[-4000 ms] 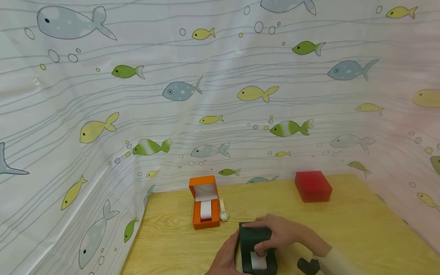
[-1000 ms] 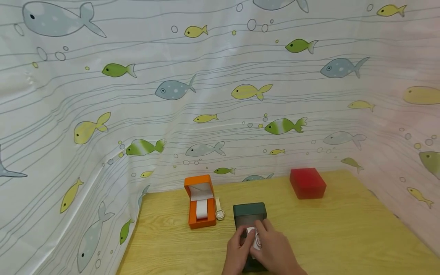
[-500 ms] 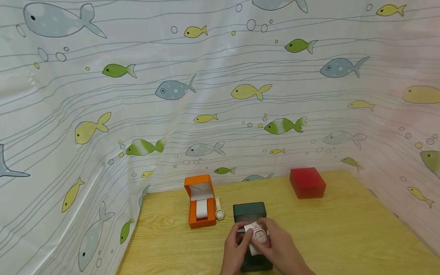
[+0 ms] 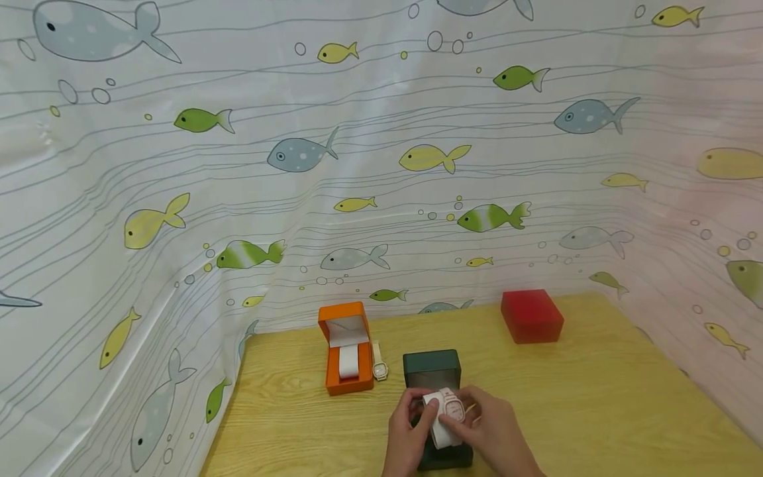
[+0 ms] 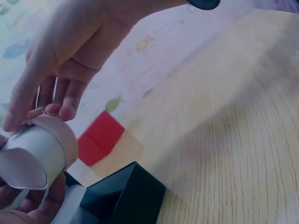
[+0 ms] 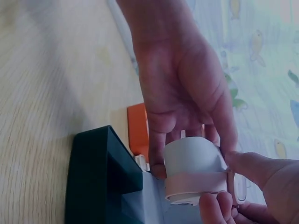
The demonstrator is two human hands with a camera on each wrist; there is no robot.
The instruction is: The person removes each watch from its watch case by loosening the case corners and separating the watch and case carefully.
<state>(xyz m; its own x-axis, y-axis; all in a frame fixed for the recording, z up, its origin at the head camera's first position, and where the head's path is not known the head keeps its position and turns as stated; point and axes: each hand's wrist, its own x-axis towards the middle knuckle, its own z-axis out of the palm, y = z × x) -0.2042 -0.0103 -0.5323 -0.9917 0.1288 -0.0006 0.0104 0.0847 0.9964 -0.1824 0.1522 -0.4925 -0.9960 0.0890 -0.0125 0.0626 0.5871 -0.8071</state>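
My left hand (image 4: 407,430) grips a white watch cushion (image 4: 442,434), held up over an open dark green watch box (image 4: 432,362). Around the cushion runs a pale pink wristwatch (image 4: 454,410), its face towards the right. My right hand (image 4: 495,425) pinches the watch by its case and strap end, thumb in front. The right wrist view shows the strap (image 6: 196,183) wrapped over the cushion, with the left fingers and thumb on either side. In the left wrist view the right fingertips meet the strap at the cushion's top.
An open orange watch box (image 4: 330,381) with a white cushion stands at the back left. Beside it lies a cream wristwatch (image 4: 380,370). A closed red box (image 4: 532,317) sits at the back right. A fish-patterned curtain (image 4: 381,199) surrounds the wooden table (image 4: 286,430).
Four seconds ago the cushion was in the green box, my right hand at it; now both hands hold it above. Over the last second, the watch face has turned upward and my right hand shifted right.
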